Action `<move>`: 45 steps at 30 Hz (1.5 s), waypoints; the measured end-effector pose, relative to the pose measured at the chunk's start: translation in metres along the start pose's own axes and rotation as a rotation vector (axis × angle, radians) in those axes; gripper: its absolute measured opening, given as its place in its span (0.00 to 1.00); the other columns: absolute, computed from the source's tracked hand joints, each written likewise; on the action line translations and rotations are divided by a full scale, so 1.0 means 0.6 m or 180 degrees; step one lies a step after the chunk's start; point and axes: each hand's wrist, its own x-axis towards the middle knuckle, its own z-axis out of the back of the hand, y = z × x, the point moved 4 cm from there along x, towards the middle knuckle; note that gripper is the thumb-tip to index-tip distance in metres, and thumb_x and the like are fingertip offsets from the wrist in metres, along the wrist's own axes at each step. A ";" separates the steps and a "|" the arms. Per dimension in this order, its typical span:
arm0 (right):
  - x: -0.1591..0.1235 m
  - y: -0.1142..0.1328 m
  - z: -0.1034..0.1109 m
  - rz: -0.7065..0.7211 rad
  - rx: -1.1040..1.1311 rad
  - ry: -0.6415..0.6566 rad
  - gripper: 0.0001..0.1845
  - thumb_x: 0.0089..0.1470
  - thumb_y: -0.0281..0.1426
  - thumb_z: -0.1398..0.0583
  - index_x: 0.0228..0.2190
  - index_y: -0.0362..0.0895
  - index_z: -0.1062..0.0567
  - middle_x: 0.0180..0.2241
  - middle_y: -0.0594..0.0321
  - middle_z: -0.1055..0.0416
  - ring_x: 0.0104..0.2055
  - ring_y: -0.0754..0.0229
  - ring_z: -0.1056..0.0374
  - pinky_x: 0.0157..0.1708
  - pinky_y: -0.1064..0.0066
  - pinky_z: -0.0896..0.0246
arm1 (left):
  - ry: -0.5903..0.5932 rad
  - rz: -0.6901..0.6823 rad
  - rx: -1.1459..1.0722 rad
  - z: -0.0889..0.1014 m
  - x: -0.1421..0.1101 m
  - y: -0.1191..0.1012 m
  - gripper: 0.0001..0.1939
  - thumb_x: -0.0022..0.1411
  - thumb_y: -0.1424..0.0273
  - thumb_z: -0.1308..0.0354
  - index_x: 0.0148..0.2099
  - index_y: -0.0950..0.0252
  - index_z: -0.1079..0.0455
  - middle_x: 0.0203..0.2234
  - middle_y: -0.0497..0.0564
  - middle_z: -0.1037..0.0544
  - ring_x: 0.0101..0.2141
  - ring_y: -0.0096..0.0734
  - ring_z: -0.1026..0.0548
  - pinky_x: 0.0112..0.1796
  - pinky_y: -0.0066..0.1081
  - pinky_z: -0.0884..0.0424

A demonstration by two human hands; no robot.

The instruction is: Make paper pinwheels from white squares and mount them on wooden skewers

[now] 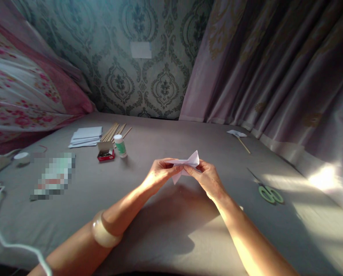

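Observation:
A folded white paper pinwheel is held up in front of me between both hands, its pointed corners sticking out above and below. My left hand pinches its left side, with thumb and fingers closed on the paper. On the other side my right hand grips it the same way, the two thumbs almost meeting at its middle. Part of the paper is hidden behind the fingers. To the right of my right hand lie scissors with light green handles.
At the back left are a stack of white paper, several wooden sticks, a small red open box and a white-green bottle. A paper pinwheel on a stick lies back right. A white cable runs along the left.

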 end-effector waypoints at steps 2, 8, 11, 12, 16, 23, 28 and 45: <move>0.000 -0.003 -0.001 -0.0021 0.0005 0.0018 0.19 0.41 0.42 0.33 0.33 0.41 0.20 0.32 0.59 0.23 0.35 0.56 0.29 0.40 0.64 0.35 | 0.0012 -0.0008 0.0092 0.001 -0.001 -0.001 0.20 0.46 0.60 0.32 0.39 0.68 0.22 0.31 0.54 0.20 0.32 0.33 0.26 0.35 0.30 0.35; -0.003 -0.004 -0.002 -0.0179 -0.0051 -0.0016 0.21 0.40 0.45 0.33 0.32 0.41 0.20 0.32 0.59 0.22 0.35 0.55 0.29 0.41 0.63 0.36 | 0.0110 0.0011 0.0249 0.004 -0.004 -0.002 0.22 0.48 0.58 0.34 0.41 0.70 0.22 0.29 0.53 0.20 0.30 0.32 0.27 0.32 0.28 0.36; -0.003 -0.007 -0.004 -0.0234 0.0020 0.0016 0.22 0.39 0.45 0.32 0.32 0.40 0.20 0.31 0.58 0.22 0.35 0.55 0.29 0.40 0.64 0.36 | 0.0155 -0.0013 0.0333 0.007 -0.003 0.000 0.23 0.48 0.57 0.35 0.41 0.70 0.22 0.28 0.53 0.21 0.29 0.32 0.28 0.31 0.27 0.37; -0.002 -0.010 -0.005 -0.0247 0.0046 0.0030 0.22 0.39 0.44 0.32 0.32 0.40 0.20 0.31 0.58 0.22 0.34 0.55 0.29 0.40 0.64 0.36 | 0.0177 -0.0026 0.0340 0.008 -0.002 0.001 0.22 0.48 0.57 0.35 0.40 0.70 0.22 0.28 0.53 0.21 0.29 0.32 0.28 0.31 0.27 0.37; 0.000 -0.020 -0.008 -0.0315 0.0091 0.0028 0.21 0.38 0.44 0.32 0.31 0.41 0.20 0.29 0.61 0.23 0.33 0.57 0.30 0.39 0.65 0.37 | 0.0201 -0.0057 0.0275 0.012 0.004 0.006 0.21 0.46 0.58 0.33 0.38 0.70 0.22 0.26 0.53 0.21 0.28 0.32 0.28 0.30 0.27 0.37; 0.004 -0.027 -0.012 -0.0418 0.0145 0.0011 0.20 0.37 0.44 0.32 0.29 0.40 0.20 0.26 0.61 0.24 0.30 0.59 0.30 0.36 0.66 0.37 | 0.0099 0.0089 0.0315 0.018 0.011 0.013 0.19 0.44 0.60 0.31 0.35 0.69 0.22 0.26 0.52 0.21 0.28 0.30 0.28 0.31 0.27 0.35; 0.004 -0.031 -0.018 -0.0456 0.0314 0.0045 0.22 0.36 0.43 0.31 0.30 0.40 0.20 0.28 0.59 0.23 0.30 0.59 0.30 0.36 0.66 0.36 | 0.0060 0.0236 0.0295 0.021 0.013 0.018 0.20 0.41 0.60 0.30 0.33 0.70 0.22 0.25 0.53 0.21 0.27 0.30 0.28 0.29 0.26 0.36; -0.001 -0.054 -0.019 -0.0692 0.0234 -0.0239 0.23 0.32 0.43 0.30 0.31 0.40 0.18 0.31 0.55 0.21 0.30 0.54 0.28 0.35 0.62 0.33 | 0.0112 0.0390 0.0431 0.030 0.020 0.037 0.17 0.42 0.61 0.33 0.31 0.70 0.22 0.20 0.48 0.25 0.23 0.26 0.32 0.25 0.25 0.40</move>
